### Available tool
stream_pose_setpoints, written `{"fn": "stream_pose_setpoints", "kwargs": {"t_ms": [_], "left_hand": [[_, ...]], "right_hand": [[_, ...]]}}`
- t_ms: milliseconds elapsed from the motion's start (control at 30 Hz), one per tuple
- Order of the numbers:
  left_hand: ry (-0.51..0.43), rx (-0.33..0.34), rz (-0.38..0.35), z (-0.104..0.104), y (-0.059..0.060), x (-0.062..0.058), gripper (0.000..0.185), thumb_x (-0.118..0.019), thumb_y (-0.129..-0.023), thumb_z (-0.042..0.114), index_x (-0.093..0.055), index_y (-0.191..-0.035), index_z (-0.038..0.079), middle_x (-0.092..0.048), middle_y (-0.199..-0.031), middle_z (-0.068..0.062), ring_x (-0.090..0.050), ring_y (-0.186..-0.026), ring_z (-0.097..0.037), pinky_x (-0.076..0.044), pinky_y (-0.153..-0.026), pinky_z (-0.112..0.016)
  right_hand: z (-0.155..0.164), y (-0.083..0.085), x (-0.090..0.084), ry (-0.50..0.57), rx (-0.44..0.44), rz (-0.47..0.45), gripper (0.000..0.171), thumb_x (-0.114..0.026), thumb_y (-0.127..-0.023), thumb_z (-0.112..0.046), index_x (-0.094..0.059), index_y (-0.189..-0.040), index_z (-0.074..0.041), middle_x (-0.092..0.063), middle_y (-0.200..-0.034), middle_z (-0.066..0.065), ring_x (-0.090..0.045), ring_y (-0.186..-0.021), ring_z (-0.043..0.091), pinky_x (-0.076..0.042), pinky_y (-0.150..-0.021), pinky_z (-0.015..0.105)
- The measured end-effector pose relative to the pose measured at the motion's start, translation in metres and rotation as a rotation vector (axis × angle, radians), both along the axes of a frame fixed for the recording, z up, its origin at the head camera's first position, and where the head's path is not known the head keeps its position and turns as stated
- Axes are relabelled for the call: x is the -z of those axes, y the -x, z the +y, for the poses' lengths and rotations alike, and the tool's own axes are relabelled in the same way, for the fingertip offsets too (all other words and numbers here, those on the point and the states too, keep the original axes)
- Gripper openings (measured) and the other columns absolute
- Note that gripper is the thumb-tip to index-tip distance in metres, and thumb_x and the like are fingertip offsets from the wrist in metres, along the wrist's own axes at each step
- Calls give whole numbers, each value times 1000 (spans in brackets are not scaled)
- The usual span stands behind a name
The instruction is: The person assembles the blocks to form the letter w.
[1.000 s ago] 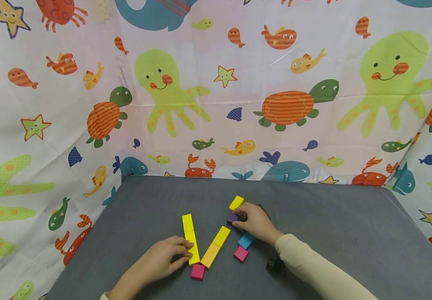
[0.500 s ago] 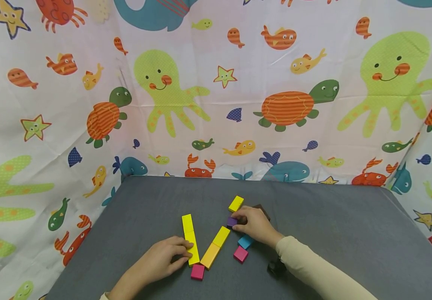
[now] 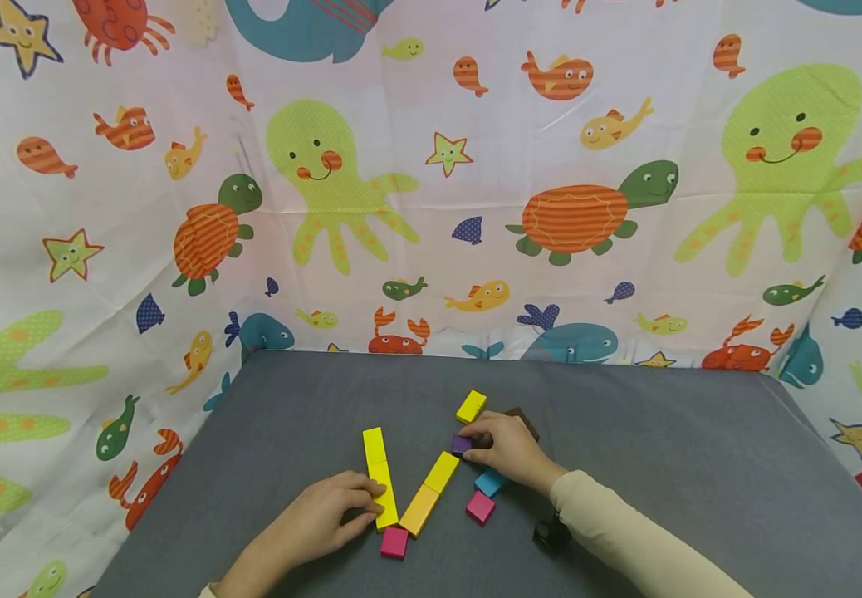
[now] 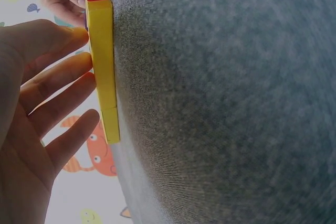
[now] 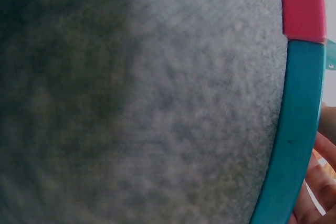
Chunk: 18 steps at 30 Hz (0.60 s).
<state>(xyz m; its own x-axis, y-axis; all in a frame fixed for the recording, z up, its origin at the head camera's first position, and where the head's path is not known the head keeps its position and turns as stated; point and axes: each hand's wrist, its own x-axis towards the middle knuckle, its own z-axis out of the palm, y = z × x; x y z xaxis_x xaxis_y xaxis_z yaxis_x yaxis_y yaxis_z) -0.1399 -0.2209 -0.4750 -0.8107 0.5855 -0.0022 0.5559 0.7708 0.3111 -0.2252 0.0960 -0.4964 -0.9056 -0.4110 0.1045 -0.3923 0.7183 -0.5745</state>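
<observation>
My right hand [image 3: 504, 448] pinches a small purple block [image 3: 462, 444] on the grey table, just beyond the far end of a slanted yellow-orange bar [image 3: 431, 493]. A yellow block [image 3: 471, 406] and a brown block [image 3: 525, 419] lie just beyond this hand. A blue block [image 3: 489, 481] and a pink block [image 3: 480, 507] lie beneath its wrist; the right wrist view shows the blue block [image 5: 294, 129] and the pink block [image 5: 302, 3] up close. My left hand [image 3: 322, 519] rests its straight fingertips [image 4: 79, 38] against the side of a long yellow bar [image 4: 102, 72], which the head view also shows [image 3: 381, 482].
Another pink block [image 3: 394, 541] lies at the near ends of the two bars. A small black object [image 3: 550, 531] sits under my right forearm. The grey table [image 3: 670, 465] is walled by a sea-animal curtain [image 3: 431, 208] at the back and both sides.
My right hand has drawn the purple block a little nearer, toward the far end of the yellow-orange bar. The left hand has stayed on the yellow bar.
</observation>
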Motion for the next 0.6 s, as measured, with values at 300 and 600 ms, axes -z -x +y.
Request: {"fn": "stream_pose_setpoints", "kwargs": {"t_ms": [300, 600], "left_hand": [[-1, -4, 1, 0, -1, 0, 15, -69, -92, 31, -76, -106, 31, -67, -120, 13, -62, -110, -8, -57, -97, -36], [0, -3, -3, 1, -1, -1, 16, -69, -92, 31, -76, -107, 30, -67, -120, 13, -62, -111, -8, -57, -97, -36]], "right_hand": [[1, 0, 1, -15, -5, -2, 31, -79, -84, -30, -75, -114, -24, -68, -103, -6, -55, -83, 11, -44, -72, 22], [1, 1, 1, -13, -4, -5, 31, -79, -84, -29, -75, -114, -24, -68, -103, -5, -54, -83, 11, -44, -72, 22]]}}
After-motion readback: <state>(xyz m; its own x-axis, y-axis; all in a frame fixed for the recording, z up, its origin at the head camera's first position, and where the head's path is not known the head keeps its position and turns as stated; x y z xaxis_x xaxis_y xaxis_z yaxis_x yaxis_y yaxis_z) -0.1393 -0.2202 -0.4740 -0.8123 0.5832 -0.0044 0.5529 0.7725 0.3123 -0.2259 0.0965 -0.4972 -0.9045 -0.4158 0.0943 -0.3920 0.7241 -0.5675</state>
